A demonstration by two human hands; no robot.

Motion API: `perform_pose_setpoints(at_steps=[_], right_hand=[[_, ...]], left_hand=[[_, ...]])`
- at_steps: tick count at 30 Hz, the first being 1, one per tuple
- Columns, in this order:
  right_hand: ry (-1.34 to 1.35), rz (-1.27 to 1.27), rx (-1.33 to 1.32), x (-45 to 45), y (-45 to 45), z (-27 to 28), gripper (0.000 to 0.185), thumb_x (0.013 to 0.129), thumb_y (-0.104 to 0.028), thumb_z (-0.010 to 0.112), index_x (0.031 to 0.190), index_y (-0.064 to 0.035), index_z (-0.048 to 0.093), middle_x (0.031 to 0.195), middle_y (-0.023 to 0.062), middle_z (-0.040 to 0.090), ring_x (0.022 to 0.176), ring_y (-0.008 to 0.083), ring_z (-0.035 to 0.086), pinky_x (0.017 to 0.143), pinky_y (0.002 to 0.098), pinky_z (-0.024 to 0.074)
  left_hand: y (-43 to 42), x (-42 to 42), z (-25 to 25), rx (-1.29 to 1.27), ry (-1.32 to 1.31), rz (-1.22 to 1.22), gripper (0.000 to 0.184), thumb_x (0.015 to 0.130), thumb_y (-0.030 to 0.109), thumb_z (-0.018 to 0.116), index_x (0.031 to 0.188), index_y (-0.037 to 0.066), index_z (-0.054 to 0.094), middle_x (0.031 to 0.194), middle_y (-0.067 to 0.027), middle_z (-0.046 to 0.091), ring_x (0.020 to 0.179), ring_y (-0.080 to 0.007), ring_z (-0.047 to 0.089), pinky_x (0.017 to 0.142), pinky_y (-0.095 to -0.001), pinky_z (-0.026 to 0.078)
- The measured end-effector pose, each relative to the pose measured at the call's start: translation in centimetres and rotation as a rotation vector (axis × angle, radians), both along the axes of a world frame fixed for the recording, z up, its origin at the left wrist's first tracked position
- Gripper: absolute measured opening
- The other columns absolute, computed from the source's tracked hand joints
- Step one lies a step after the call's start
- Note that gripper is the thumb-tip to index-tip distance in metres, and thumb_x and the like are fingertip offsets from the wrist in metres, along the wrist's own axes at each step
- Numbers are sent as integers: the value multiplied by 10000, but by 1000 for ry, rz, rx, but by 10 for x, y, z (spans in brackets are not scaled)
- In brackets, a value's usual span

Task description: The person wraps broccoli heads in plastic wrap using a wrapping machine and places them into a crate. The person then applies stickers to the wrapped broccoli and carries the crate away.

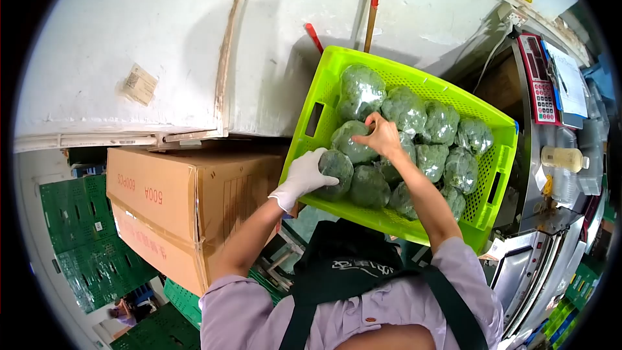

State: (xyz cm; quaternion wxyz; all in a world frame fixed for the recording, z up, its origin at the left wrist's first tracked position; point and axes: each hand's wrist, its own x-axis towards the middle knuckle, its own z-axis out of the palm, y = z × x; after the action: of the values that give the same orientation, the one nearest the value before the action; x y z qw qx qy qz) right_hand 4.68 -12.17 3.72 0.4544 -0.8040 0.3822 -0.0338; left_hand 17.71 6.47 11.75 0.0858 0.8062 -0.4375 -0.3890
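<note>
A bright green plastic crate holds several heads of broccoli wrapped in clear film. My left hand, in a white glove, wraps round a broccoli head in the crate's near left corner. My right hand is bare and hovers over or touches another broccoli head just behind it. Its thumb and forefinger are curved with a gap between them; the other fingers are partly hidden. More wrapped broccoli fills the middle and right of the crate.
Left of the crate stands a taped cardboard box. On the right are a red scale panel, a clipboard and a bottle of pale liquid. Stacked dark green crates stand at far left. A white wall rises behind.
</note>
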Motion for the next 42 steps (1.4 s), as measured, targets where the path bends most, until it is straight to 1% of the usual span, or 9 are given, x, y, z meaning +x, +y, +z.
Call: perform_pose_setpoints(at_steps=[8, 11, 19, 27, 32, 35, 39, 40, 42], right_hand=[[-12, -21, -162, 5, 22, -6, 511, 613, -377, 790, 919, -91, 498, 664, 100, 581, 629, 285, 594, 583, 389, 474], [-63, -26, -231, -1, 29, -2, 512, 588, -366, 811, 870, -71, 501, 761, 114, 617, 661, 266, 609, 616, 365, 493], [-71, 10, -298, 18, 31, -5, 506, 606, -369, 792, 893, -85, 486, 736, 130, 592, 655, 308, 590, 596, 415, 478], [-266, -6, -403, -44, 81, 24, 329, 694, -128, 718, 962, -40, 549, 1052, 130, 583, 980, 337, 534, 819, 422, 450], [-377, -157, -330, -146, 133, 69, 204, 723, -82, 692, 891, -35, 586, 1017, 147, 624, 903, 344, 578, 785, 382, 477], [-242, -302, -232, -233, 162, 91, 206, 748, -103, 689, 918, -26, 602, 933, 147, 647, 816, 305, 617, 741, 355, 497], [111, -640, 266, -363, 226, 73, 302, 771, -171, 715, 986, 16, 615, 905, 162, 669, 782, 187, 653, 700, 313, 518], [244, -644, 309, -403, 255, 49, 485, 735, -372, 735, 1052, -25, 612, 978, 168, 658, 901, 270, 652, 777, 340, 511], [579, -522, 406, -439, 311, 59, 634, 739, -518, 678, 1138, -34, 585, 1139, 214, 586, 1058, 307, 577, 863, 366, 471]], left_hand=[[9, -21, -31, -61, -150, 79, 800, 614, 415, 774, 1231, 46, 423, 1096, -199, 501, 1049, -370, 485, 888, -428, 414], [3, -37, -36, -106, -138, 242, 877, 576, 560, 751, 1180, 5, 441, 1116, -225, 478, 1041, -391, 472, 874, -449, 410], [-10, -31, -86, -219, -240, 405, 728, 652, 539, 716, 1085, -12, 516, 1029, -212, 543, 963, -359, 534, 820, -426, 433], [-9, -36, -97, -272, -330, 414, 668, 698, 522, 670, 1111, 20, 516, 1046, -189, 528, 999, -365, 512, 846, -449, 423], [-1, -33, -106, -424, -419, 264, 641, 788, 509, 594, 1162, 0, 483, 1034, -212, 532, 997, -393, 489, 866, -477, 387], [1, -41, -79, -422, -744, -64, 756, 780, 548, 567, 1291, 15, 406, 1269, -210, 436, 1096, -370, 441, 930, -517, 328], [2, -59, -44, -224, -601, -516, 922, 710, 628, 590, 1396, 95, 282, 1457, -168, 235, 1339, -351, 213, 1018, -631, 178], [0, -62, -43, -183, -610, -531, 946, 696, 633, 601, 1405, 107, 263, 1469, -160, 207, 1348, -349, 192, 1016, -641, 171], [-3, -64, -50, -131, -626, -550, 979, 680, 631, 622, 1417, 117, 232, 1487, -152, 165, 1358, -350, 165, 1013, -650, 169]])
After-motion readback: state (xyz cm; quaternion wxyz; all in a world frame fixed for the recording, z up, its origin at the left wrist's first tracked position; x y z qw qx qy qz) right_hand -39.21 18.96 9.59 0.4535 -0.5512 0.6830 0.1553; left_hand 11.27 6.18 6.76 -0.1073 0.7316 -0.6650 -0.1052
